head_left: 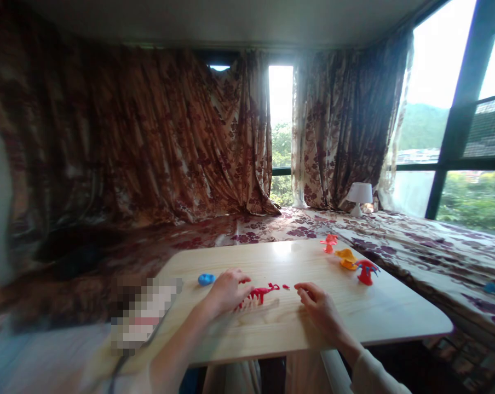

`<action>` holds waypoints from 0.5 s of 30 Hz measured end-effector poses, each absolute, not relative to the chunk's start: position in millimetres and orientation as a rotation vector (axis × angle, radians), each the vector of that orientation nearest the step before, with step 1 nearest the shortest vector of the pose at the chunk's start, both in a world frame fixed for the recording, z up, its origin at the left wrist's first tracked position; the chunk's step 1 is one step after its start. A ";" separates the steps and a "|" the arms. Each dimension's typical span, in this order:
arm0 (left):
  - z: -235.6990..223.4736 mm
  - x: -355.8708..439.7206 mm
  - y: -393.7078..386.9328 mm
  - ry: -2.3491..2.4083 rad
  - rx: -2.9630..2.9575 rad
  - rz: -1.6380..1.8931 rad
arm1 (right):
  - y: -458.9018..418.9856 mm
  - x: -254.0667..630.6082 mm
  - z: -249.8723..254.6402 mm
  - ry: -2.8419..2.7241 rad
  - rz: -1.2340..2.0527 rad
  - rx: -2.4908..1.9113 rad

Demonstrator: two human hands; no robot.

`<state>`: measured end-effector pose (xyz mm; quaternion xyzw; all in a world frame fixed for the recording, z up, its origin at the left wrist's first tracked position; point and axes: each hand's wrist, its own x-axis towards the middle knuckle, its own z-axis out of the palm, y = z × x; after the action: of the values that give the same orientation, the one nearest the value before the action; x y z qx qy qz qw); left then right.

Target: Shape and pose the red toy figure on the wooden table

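My left hand (226,290) rests on the light wooden table (395,314), fingers curled over the rear of a red plastic skeleton-like toy (259,294) that lies flat. A tiny red piece (286,287) lies just off the toy's front end. My right hand (318,302) lies to the right of it, fingers bent and close together, fingertips near that small piece; I cannot make out anything in it. A blue oval piece (206,279) sits left of my left hand.
Three small toy figures stand at the table's far right: a pink-orange one (328,243), a yellow-orange one (346,258) and a red one with blue parts (366,271). A white lamp (360,198) stands on the patterned bedding behind. Curtains and windows lie beyond.
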<state>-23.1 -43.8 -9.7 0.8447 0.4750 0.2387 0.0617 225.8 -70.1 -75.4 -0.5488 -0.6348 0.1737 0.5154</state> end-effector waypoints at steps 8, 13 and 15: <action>-19.8 -69.7 -66.8 1.596 2.300 1.155 | -68.4 227.3 -77.4 -1.505 0.452 -1.311; -50.5 -73.1 -78.2 1.621 2.206 1.262 | -70.3 226.8 -75.6 -1.493 0.430 -1.318; -57.0 -71.5 -78.0 1.609 2.190 1.286 | -71.1 226.4 -74.5 -1.495 0.417 -1.319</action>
<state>-71.5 -78.0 -57.0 0.7268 0.5340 0.4268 0.0675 226.4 -71.1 -74.5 -0.5513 -0.6247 0.1741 0.5249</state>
